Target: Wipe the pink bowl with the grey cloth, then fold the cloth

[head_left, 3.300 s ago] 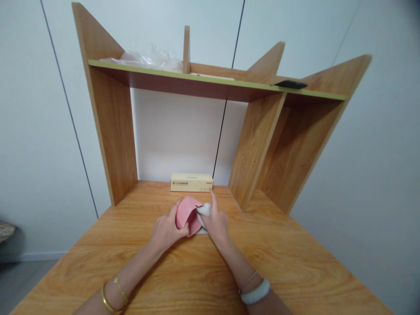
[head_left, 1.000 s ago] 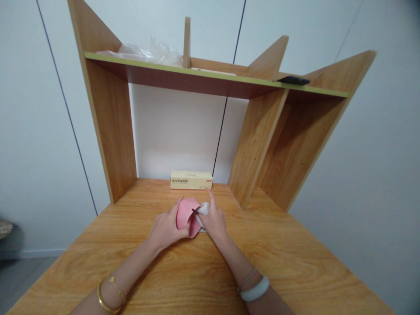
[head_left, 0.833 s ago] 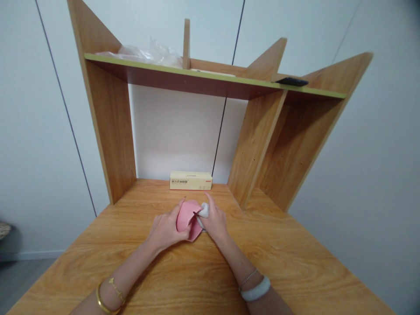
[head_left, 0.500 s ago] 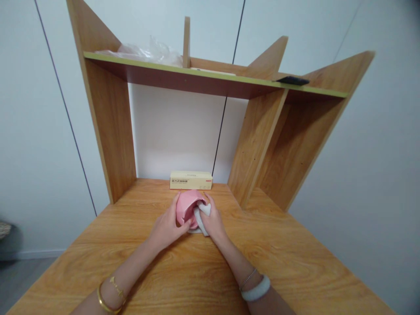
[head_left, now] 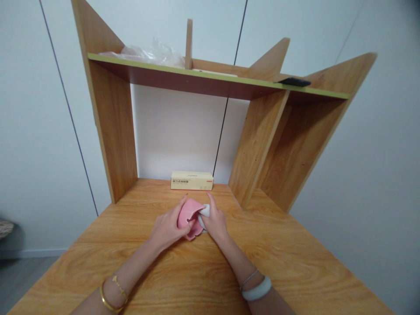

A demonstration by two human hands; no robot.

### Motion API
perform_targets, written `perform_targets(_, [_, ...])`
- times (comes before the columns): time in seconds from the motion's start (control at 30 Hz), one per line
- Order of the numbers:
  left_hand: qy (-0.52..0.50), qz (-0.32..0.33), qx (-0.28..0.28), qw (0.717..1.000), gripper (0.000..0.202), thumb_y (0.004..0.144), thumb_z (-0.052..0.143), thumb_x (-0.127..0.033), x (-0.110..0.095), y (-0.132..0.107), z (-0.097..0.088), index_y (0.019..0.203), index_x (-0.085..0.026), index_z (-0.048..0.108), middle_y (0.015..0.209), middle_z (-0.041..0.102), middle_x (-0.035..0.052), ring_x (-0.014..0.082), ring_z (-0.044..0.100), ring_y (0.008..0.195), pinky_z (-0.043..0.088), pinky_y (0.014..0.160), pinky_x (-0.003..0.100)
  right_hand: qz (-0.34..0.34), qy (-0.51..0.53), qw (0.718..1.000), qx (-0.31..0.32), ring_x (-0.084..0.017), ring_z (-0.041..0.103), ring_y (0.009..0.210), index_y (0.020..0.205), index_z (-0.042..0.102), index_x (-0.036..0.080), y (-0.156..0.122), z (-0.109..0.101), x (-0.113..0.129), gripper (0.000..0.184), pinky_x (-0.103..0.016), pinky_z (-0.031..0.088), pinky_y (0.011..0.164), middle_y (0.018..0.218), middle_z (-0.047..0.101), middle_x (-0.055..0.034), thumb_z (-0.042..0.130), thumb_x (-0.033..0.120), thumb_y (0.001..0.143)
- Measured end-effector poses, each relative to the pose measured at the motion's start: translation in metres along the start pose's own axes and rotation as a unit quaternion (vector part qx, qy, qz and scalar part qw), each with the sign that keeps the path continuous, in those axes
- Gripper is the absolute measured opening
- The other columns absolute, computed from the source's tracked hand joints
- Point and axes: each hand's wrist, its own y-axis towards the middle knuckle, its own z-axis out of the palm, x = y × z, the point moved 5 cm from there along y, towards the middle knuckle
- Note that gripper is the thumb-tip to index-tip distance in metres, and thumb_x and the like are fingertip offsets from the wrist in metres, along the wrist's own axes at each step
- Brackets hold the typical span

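Two things are being held, I am noting: left hand (head_left: 167,227) is clasping a bowl (head_left: 187,213); right hand (head_left: 215,224) is pinching a cloth (head_left: 205,211) against it.

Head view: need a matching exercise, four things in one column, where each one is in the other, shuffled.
Things:
1. pink bowl
2. white cloth
3. beige box
4. clear plastic bag

Places:
a. on the top shelf, left end
b. gripped in the left hand
c. at the back of the desk, under the shelf
d. bunched in the right hand

Pairs: 1-b, 2-d, 3-c, 4-a
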Motion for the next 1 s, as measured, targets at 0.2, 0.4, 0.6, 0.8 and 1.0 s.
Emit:
perform_targets(0.2, [-0.125, 0.020, -0.045, 0.991, 0.081, 0.072, 0.052, -0.045, 0.008, 0.003, 0.007, 0.136, -0.016, 0.012, 0.118, 0.053, 0.0127, 0.0260, 0.055, 0.099, 0.043, 0.080, 0.036, 0.053, 0.193, 0.979, -0.042, -0.017, 0.059, 0.079, 0.126, 0.034, 0.018, 0.001, 0.013, -0.009, 0.053, -0.025, 0.044, 0.066, 0.091, 0.064, -0.0060, 0.045, 0.025, 0.075])
perform_targets(0.4, [-0.130, 0.026, -0.027, 0.991, 0.074, 0.070, 0.054, -0.033, 0.009, 0.004, 0.009, 0.134, -0.019, 0.020, 0.108, 0.059, 0.0087, 0.0221, 0.059, 0.088, 0.046, 0.076, 0.033, 0.054, 0.139, 0.989, -0.008, -0.018, 0.060, 0.076, 0.124, 0.036, 0.019, 0.003, 0.013, -0.004, 0.056, -0.024, 0.042, 0.063, 0.089, 0.064, -0.0058, 0.052, 0.026, 0.071])
perform_targets(0.6, [-0.051, 0.053, 0.009, 0.997, 0.070, 0.067, 0.055, -0.036, 0.003, 0.000, 0.006, 0.131, -0.021, 0.032, 0.114, 0.058, 0.0087, 0.0263, 0.059, 0.092, 0.045, 0.079, 0.034, 0.007, -0.054, 0.998, -0.024, -0.022, 0.060, 0.078, 0.130, 0.030, 0.021, 0.001, -0.006, 0.004, 0.063, -0.027, 0.038, 0.063, 0.087, 0.065, -0.0077, 0.053, 0.033, 0.073])
perform_targets(0.8, [-0.087, 0.040, -0.029, 0.995, 0.074, 0.073, 0.051, -0.040, 0.006, 0.002, 0.007, 0.136, -0.020, 0.018, 0.119, 0.054, 0.0112, 0.0260, 0.057, 0.098, 0.043, 0.082, 0.037, 0.015, 0.055, 0.998, -0.027, -0.018, 0.058, 0.070, 0.128, 0.034, 0.020, 0.001, 0.001, -0.006, 0.056, -0.025, 0.039, 0.060, 0.078, 0.063, -0.0044, 0.048, 0.026, 0.074])
perform_targets(1.0, [-0.191, 0.047, -0.031, 0.980, 0.074, 0.074, 0.052, -0.037, 0.006, 0.002, 0.014, 0.134, -0.015, 0.015, 0.123, 0.049, 0.0127, 0.0222, 0.052, 0.105, 0.041, 0.086, 0.033, 0.043, 0.237, 0.970, -0.030, -0.014, 0.057, 0.066, 0.125, 0.035, 0.018, 0.004, 0.013, -0.012, 0.054, -0.022, 0.042, 0.058, 0.081, 0.062, -0.0026, 0.045, 0.021, 0.073])
